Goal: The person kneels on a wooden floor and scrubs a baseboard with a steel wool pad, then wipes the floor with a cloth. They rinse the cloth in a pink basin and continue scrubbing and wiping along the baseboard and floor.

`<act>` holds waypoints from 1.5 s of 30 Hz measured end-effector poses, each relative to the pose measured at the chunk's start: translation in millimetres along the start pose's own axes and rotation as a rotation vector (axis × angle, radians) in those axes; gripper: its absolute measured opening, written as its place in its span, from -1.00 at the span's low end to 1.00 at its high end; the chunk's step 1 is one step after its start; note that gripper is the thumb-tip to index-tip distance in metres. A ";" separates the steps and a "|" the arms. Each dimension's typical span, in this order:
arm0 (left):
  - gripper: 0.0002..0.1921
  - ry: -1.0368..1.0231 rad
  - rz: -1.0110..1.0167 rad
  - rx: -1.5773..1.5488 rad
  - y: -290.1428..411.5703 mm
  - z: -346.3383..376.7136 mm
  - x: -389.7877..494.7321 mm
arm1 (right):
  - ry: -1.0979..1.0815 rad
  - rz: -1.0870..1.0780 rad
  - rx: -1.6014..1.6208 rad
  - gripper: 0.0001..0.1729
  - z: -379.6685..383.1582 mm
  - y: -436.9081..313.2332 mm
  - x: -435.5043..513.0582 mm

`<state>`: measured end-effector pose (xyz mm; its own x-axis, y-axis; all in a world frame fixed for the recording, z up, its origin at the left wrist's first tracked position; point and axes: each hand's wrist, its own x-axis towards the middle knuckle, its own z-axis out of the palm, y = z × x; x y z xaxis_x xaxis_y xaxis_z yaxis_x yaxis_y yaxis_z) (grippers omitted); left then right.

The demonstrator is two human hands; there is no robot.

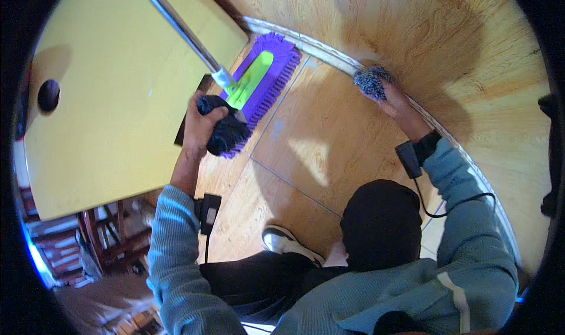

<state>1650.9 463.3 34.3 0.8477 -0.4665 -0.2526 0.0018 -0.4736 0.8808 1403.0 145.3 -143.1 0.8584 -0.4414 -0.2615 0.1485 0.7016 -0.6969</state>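
My left hand (197, 125) grips a dark, soft cloth bundle (228, 130) over the near end of a flat mop. Purple fringed fibre covers the mop head (289, 72), which has a lime-green plate (256, 77) and a metal pole (178, 26) rising to the upper left. Whether the bundle touches the mop head, I cannot tell. At the foot of the wood-grain wall, my right hand (394, 100) holds a grey speckled scrubbing cloth (373, 81) against the pale skirting edge (324, 55).
A yellow board (114, 114) with a round hole fills the left side. Wood-look floor tiles (309, 149) lie between my arms, with my shoe (282, 240) on them. The wood-grain wall (441, 39) curves along the right. Reddish-brown wooden furniture (106, 233) stands at lower left.
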 end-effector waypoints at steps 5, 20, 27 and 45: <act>0.08 0.116 0.213 -0.036 -10.4 -7.7 110.4 | 0.250 0.117 -0.466 -0.60 83.7 -67.8 -65.8; -0.33 0.070 0.362 -0.246 -11.0 -0.5 113.7 | -0.747 -0.669 -3.006 -0.60 56.0 -46.0 -36.0; -0.73 0.160 0.320 -0.121 5.5 14.8 133.0 | -0.861 -0.440 -3.219 -0.49 18.5 -31.1 -37.5; -0.74 0.358 0.308 -0.152 -52.8 -28.3 67.1 | -0.498 -1.111 -3.169 -0.59 104.3 73.9 223.9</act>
<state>1722.6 478.1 -17.9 0.9499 -0.2694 0.1585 -0.2226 -0.2274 0.9480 1657.5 156.6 -183.4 0.9705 0.2327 -0.0632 0.1846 -0.5483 0.8157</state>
